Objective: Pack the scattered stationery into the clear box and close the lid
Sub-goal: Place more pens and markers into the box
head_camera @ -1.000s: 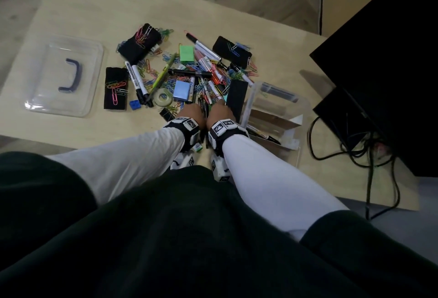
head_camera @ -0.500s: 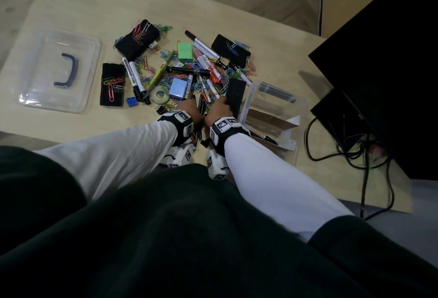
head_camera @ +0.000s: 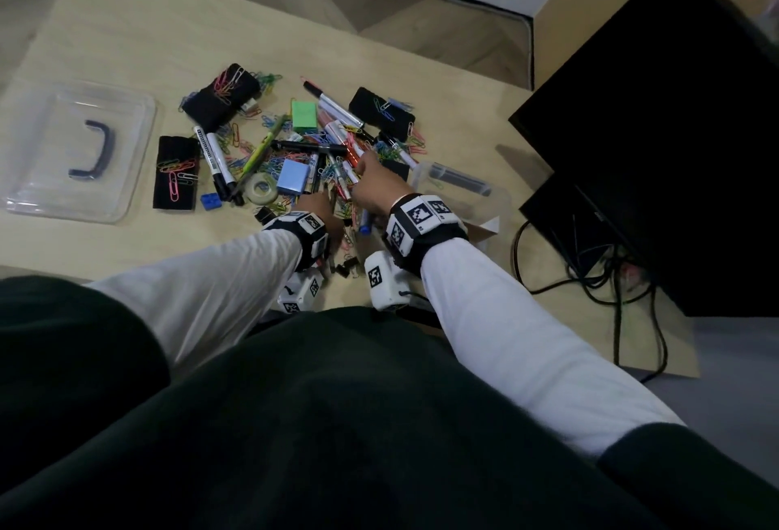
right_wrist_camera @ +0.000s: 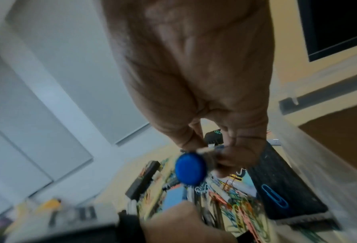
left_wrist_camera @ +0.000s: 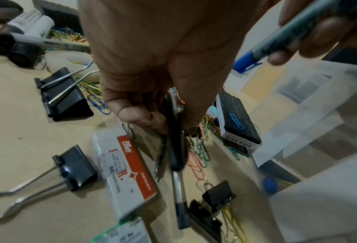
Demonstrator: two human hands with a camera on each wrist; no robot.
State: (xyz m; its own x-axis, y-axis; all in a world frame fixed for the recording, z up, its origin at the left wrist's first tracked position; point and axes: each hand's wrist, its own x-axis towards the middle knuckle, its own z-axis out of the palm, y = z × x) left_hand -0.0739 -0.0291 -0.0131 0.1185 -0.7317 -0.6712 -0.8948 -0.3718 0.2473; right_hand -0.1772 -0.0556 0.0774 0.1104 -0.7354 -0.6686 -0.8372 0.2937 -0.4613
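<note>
Binder clips (left_wrist_camera: 73,171) lie nearest you on the tabletop (head_camera: 126,45), black and springy, with wire arms that make easy handles. Just beyond them your left hand (left_wrist_camera: 152,69) curls its fingers around a black pen (left_wrist_camera: 176,148), gripping it near the upper end so the tip hangs down over the clutter. Your right hand (head_camera: 375,186) is closed around a blue-capped marker (left_wrist_camera: 277,42), holding it along the barrel just beside the clear box (head_camera: 459,188). Both are light, stiff and smooth, so I judge a mid-barrel grip safest against slipping.

Past your hands the pile spreads: coloured paper clips (head_camera: 269,163), which are tiny, snag on each other and are better scooped than pinched; a tape roll (head_camera: 262,188); a blue pad (head_camera: 293,175) and a green pad (head_camera: 304,114); more markers; and black erasers (head_camera: 176,171), soft, light and easy to take by the long sides.

The box sits open to the right of the pile with a few things already inside. Its lid (head_camera: 80,150), rigid clear plastic with a dark handle, lies well apart at the far left; take it by that handle.
</note>
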